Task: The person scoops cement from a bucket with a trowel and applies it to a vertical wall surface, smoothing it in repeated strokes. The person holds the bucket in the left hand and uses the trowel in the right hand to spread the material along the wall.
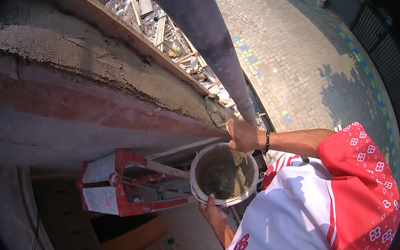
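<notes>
My left hand [211, 207] grips the rim of a round bucket [195, 172] holding wet grey mortar [220, 182], below the ledge. My right hand [241, 135], above the bucket, is closed on a trowel [216, 110], whose mortar-covered blade rests against the end of the rough plaster strip [89, 63]. A wooden board [120, 28] runs along the top edge of that strip.
A red and white stepladder [101, 200] stands left of the bucket. A large dark pipe [194, 32] rises beside the board. Scrap wood and debris [162, 30] lie below, with a paved lane [291, 55] and dark gate [379, 50] to the right.
</notes>
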Motion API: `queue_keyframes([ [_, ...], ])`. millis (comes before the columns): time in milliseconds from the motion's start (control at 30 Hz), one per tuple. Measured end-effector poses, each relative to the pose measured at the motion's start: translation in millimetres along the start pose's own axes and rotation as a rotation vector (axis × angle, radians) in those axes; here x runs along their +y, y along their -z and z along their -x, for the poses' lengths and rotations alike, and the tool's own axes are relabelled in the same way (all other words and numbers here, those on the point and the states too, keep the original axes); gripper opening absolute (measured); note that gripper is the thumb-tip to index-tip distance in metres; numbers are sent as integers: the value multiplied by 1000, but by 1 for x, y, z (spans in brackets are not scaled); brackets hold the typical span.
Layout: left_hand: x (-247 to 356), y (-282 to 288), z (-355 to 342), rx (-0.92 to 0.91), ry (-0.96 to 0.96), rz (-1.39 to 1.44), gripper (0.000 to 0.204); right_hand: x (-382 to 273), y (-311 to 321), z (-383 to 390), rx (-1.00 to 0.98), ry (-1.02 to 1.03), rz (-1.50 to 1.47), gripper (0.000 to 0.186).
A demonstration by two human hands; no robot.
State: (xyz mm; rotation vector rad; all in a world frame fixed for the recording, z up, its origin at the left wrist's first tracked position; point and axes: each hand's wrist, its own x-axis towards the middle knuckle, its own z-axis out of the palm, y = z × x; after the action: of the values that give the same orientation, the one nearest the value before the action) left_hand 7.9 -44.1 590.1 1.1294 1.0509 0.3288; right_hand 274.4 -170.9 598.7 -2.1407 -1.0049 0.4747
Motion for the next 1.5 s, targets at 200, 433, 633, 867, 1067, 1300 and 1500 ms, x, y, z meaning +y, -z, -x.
queue_keyframes([
  [200,-7,-4,-8,-6,-49,-3,41,-20,3,21,-15,-22,-13,53],
  [433,-13,-2,-12,-3,-41,-18,41,-14,19,93,82,-41,-275,47],
  [633,-8,1,-2,49,-21,-90,41,46,-47,69,254,-322,-467,44],
  [867,-3,-1,14,146,-26,-69,41,91,-80,16,296,-339,-637,51],
  [1067,-10,7,17,163,-42,-15,42,77,-66,32,231,-164,-440,68],
  [1300,-3,-1,16,192,7,-49,43,68,-50,29,239,-7,-269,80],
  [1500,-13,2,-3,80,-65,8,45,39,-15,29,243,48,-168,65],
])
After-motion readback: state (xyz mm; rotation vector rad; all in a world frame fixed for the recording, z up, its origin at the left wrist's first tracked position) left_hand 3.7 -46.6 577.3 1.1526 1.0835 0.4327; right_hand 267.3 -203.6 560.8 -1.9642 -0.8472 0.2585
